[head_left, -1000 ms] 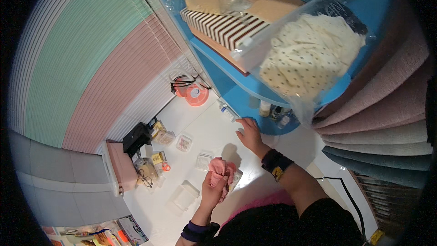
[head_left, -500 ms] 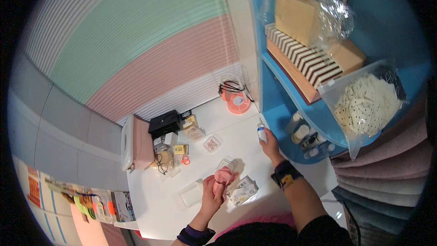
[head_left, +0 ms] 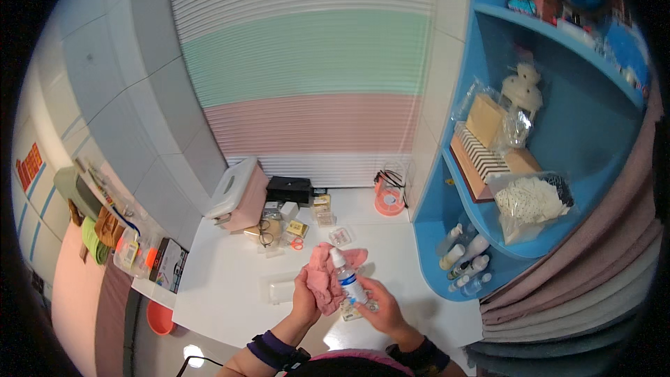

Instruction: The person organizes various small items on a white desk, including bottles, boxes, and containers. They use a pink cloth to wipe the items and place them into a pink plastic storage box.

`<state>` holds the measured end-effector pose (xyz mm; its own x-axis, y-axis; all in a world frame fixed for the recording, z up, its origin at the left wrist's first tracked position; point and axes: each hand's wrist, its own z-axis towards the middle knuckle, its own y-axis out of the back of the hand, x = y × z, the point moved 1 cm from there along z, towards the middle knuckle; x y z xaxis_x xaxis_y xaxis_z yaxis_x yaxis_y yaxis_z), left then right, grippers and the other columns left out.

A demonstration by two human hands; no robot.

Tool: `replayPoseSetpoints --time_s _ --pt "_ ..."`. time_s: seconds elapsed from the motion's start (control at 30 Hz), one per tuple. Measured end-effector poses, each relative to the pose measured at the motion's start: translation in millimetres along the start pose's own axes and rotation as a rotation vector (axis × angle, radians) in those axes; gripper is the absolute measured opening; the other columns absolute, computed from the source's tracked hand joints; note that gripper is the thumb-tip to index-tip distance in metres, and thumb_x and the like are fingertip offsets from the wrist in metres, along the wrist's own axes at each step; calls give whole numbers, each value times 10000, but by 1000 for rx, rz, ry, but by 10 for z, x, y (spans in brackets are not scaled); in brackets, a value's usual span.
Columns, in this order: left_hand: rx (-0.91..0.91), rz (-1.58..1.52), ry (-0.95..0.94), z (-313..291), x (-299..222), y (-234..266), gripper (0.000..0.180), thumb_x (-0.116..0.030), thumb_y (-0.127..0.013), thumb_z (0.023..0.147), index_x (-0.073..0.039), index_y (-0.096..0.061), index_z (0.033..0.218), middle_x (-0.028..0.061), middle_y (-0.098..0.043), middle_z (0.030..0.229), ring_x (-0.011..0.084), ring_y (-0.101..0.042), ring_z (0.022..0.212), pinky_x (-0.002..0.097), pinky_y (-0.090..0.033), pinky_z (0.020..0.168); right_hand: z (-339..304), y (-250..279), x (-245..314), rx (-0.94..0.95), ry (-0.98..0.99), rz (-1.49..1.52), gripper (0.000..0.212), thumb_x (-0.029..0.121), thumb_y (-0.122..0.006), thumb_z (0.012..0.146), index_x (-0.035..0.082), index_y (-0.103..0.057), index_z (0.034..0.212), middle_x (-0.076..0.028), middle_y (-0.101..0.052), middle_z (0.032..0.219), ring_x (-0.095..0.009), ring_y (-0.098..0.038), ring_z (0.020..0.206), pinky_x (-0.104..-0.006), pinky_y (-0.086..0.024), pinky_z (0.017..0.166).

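A crumpled pink cloth [head_left: 322, 278] is bunched in my left hand [head_left: 304, 297], its fingers closed round the lower left part. In my right hand [head_left: 385, 313] is a small clear bottle [head_left: 347, 279] with a white top and a blue-and-white label. The bottle tilts with its top toward the cloth and overlaps it in view; I cannot tell whether they touch. Below my hands a printed white packet [head_left: 351, 311] lies on the white table, mostly hidden. Left of the cloth is an open clear plastic case [head_left: 279, 289].
At the back of the white table [head_left: 216, 293] stand a pink storage box [head_left: 246, 199] and a black box [head_left: 288, 188]. Glasses [head_left: 266, 236], orange-handled scissors [head_left: 297, 244] and a small clear box [head_left: 340, 237] lie nearer. Blue shelves [head_left: 447, 223] with bottles rise at the right.
My right hand has brought the bottle from the table's right side over to the pink cloth. The cloth now hangs more spread out. The view has tilted up and turned.
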<state>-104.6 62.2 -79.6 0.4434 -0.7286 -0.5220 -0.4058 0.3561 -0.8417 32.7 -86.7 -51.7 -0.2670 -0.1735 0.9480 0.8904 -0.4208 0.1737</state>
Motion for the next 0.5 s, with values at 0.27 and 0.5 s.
replayPoseSetpoints --time_s 0.27,0.5 --pt "1 315 -171 -1025 -601 -133 637 -92 -570 921 -80 -238 1464 78 -559 1173 185 -581 1063 318 -485 906 -246 -903 354 201 -67 330 638 -19 -657 840 29 -413 1428 -130 -506 1347 -227 -504 1234 -369 -423 1032" --pt "-5 279 -436 -2141 -1288 311 680 -22 -594 857 -61 -256 1445 112 -612 1034 161 -644 866 289 -546 747 -411 -2056 517 598 -192 694 632 -106 -601 847 -15 -366 1427 -113 -442 1406 -227 -448 1297 -370 -353 1095"
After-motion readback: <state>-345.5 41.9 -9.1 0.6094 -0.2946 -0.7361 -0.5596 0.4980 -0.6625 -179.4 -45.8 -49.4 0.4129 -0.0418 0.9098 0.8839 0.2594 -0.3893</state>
